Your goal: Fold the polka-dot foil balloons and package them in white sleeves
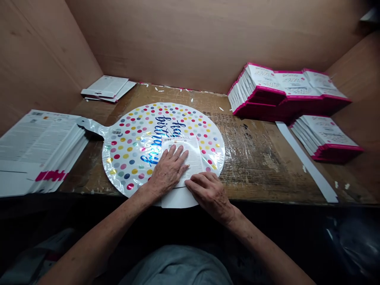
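A flat, round foil balloon [133,146] with coloured dots and blue lettering lies on the table, its tail pointing left. On its lower right part rests a white printed card sleeve [192,156], whose blank lower end reaches the table's front edge. My left hand [169,168] lies on the sleeve with its fingers stretched out, palm down. At the sleeve's right edge is my right hand [209,192], its fingers bent and pressed together; what they grip, if anything, is hidden.
Printed cards [38,138] are stacked at the left, with a smaller pile [107,87] behind. Pink-edged packets stand in a large stack [264,95] and a smaller one [332,138] at the right. A white strip [305,162] lies before them. Wooden walls [178,43] enclose the table [249,158].
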`<move>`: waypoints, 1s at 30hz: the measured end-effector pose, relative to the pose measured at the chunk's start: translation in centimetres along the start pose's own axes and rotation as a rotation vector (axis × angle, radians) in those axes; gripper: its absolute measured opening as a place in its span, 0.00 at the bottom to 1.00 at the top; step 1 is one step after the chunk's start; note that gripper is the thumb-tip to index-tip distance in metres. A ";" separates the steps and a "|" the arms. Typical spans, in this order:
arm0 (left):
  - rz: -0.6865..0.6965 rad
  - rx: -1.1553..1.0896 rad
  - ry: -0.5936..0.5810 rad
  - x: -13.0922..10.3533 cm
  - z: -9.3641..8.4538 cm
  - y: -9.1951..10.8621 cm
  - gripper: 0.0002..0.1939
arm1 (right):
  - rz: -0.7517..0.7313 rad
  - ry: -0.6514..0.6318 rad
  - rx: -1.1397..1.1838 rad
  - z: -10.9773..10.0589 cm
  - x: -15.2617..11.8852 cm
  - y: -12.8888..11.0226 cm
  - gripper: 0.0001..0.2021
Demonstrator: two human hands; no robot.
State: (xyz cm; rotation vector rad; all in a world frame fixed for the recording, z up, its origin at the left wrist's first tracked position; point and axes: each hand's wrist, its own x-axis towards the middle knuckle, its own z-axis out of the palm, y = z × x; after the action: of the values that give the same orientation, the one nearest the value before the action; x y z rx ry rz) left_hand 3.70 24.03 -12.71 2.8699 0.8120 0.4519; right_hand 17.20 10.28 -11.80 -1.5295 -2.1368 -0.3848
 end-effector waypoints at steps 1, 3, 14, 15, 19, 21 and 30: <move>-0.007 -0.013 -0.015 -0.1 -0.2 0.1 0.25 | -0.028 -0.027 -0.006 0.2 0.1 0.1 0.08; -0.031 -0.043 -0.041 -0.2 -0.7 0.1 0.25 | -0.085 -0.062 -0.032 0.4 0.4 -0.1 0.09; -0.028 -0.185 -0.026 0.0 -0.3 0.1 0.26 | -0.071 -0.304 -0.206 0.6 2.9 -0.8 0.12; -0.018 -0.188 -0.024 0.1 -0.3 0.3 0.26 | -0.071 -0.347 -0.201 0.0 2.5 -0.6 0.12; -0.001 -0.187 -0.007 0.5 -0.2 0.8 0.27 | -0.132 -0.458 0.008 -4.0 -1.9 0.8 0.16; 0.011 -0.176 -0.014 0.8 -0.2 0.8 0.27 | -0.105 -0.433 0.063 -5.8 -4.5 1.6 0.20; 0.019 -0.310 0.172 -0.7 -0.9 0.4 0.21 | -0.134 0.024 -0.050 -1.9 -4.4 -0.3 0.13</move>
State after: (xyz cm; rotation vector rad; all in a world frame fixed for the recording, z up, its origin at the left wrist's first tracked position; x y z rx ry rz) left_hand 3.04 23.34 -11.99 2.5800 0.6713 0.7620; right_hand 18.53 5.69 -12.51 -1.4056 -2.2331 -0.5032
